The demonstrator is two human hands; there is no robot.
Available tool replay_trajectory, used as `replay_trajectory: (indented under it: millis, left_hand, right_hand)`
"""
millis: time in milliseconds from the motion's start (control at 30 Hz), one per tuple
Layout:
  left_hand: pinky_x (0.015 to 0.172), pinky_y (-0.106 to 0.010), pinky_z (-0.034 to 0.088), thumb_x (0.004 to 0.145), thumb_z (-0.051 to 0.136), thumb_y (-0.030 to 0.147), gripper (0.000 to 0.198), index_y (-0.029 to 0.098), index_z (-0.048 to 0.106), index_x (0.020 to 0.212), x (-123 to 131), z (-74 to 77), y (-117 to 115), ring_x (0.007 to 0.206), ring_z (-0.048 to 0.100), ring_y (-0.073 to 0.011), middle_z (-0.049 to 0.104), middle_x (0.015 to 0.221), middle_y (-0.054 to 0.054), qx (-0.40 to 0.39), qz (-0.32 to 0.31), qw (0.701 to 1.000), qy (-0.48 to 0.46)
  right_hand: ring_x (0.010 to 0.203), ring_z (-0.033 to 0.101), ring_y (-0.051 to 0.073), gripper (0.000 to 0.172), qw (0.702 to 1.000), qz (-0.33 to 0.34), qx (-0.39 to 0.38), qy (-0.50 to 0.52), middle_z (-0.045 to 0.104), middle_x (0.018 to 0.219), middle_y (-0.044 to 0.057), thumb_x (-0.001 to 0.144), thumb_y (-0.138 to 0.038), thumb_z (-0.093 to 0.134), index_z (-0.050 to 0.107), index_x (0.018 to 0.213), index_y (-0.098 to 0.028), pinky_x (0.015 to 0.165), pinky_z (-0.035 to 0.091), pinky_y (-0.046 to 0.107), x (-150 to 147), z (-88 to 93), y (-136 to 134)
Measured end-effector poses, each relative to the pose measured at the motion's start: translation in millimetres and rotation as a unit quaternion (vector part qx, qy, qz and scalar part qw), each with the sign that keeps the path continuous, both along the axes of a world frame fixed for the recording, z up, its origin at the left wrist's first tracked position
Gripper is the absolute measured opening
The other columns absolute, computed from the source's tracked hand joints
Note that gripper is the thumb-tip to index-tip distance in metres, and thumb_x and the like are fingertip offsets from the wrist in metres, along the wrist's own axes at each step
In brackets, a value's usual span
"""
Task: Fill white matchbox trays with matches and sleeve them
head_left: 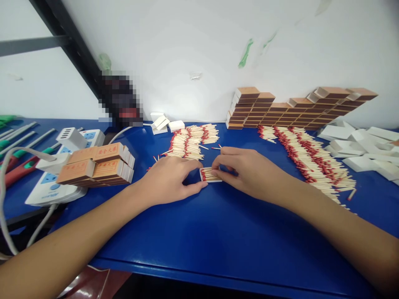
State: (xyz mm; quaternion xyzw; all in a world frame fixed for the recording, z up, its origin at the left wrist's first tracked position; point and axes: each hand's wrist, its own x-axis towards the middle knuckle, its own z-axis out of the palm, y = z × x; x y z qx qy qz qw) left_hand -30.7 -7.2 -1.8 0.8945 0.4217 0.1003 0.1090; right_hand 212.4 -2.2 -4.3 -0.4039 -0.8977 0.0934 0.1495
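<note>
A small white matchbox tray [210, 175] filled with red-tipped matches lies on the blue table [199, 241]. My left hand [170, 179] grips the tray's left end between thumb and fingers. My right hand [246, 170] presses its fingertips on the matches and the tray's right side. A loose pile of matches [191, 141] lies just behind both hands. A long heap of matches [311, 160] stretches along the right.
Closed orange matchboxes [98, 164] are stacked at the left, beside white power strips [52, 182] and cables. More orange boxes [293, 109] line the back wall. Empty white trays [364, 147] are heaped at the far right, a few more [163, 123] at the back.
</note>
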Motion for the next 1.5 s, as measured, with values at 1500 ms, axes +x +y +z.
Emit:
replay_trajectory:
  millis: [1500]
  left_hand:
    - [0.061, -0.028, 0.037, 0.094, 0.065, 0.051, 0.041, 0.023, 0.074, 0.121, -1, -0.1, 0, 0.066, 0.063, -0.0166, 0.068, 0.072, -0.001, 0.009, 0.0, 1.0, -0.008]
  right_hand:
    - [0.071, 0.055, 0.018, 0.017, 0.976, -0.213, 0.019, 0.05, 0.063, 0.083, 0.004, 0.096, -0.03, 0.061, 0.065, 0.082, -0.021, 0.063, 0.039, 0.032, 17, -19.3, 36]
